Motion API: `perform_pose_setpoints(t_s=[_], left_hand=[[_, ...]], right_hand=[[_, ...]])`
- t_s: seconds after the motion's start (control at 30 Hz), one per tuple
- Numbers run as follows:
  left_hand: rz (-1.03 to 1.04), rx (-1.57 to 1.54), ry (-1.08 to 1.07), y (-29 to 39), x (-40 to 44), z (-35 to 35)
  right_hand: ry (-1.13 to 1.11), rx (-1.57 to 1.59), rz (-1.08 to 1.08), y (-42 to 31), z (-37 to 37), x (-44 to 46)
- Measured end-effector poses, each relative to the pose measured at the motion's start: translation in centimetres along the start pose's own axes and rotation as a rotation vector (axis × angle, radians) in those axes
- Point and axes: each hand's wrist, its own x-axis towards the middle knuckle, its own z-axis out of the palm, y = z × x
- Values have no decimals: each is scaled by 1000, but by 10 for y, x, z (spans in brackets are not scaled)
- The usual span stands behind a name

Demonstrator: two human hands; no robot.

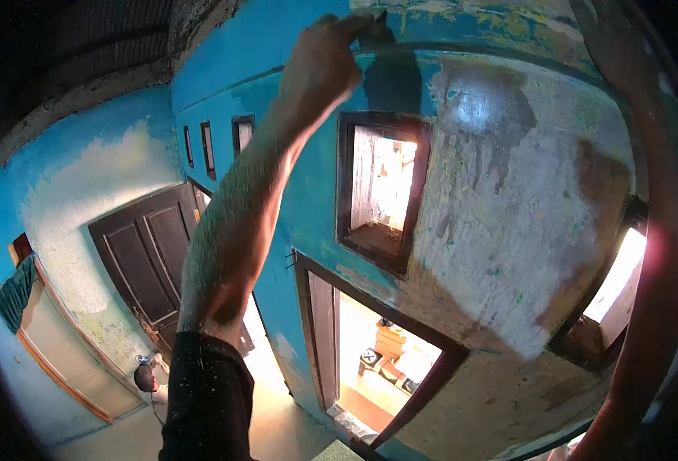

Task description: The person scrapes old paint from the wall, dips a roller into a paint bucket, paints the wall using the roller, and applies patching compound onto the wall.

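My left hand (325, 61) is raised to the upper wall, its fingers closed around what looks like a small scraper (368, 14). The tool is mostly covered by the fingers, and its tip is at the wall near a peeled patch (462, 14) of yellow and grey. Pale flecks dot my left forearm and black sleeve. My right hand (611, 42) reaches up at the top right, dim and partly cut off by the frame edge. Its fingers seem stretched out against the wall, with nothing visible in them.
A small framed opening (346, 184) sits below my left hand, with a doorway (316, 330) under it and another opening (565, 342) at right. Bare, damp-stained plaster (500, 200) lies between. A person (147, 378) is far below left, near a dark door (150, 246).
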Motion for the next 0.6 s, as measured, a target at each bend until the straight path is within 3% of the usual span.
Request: perform_pose_setpoints(t_s=[0.07,0.17,0.23,0.33,0.43,0.47,0.6], left_hand=[[-17,2,13,-2,1,3],[-87,-17,32,-7,24,7],[-113,-56,52,-9,32,17],[94,12,212,6,-13,22],[-67,-87,61,7,9,4],[18,-139,143,9,14,0],[-188,-218,-38,51,-32,-11]], right_hand=[[119,-6,-30,2,10,0],[72,-77,166,-18,5,-3],[77,-70,156,-17,4,-2],[70,-82,161,-14,5,-6],[80,-102,175,-13,5,-3],[69,-104,167,-16,7,-3],[57,-168,160,-18,7,-11]])
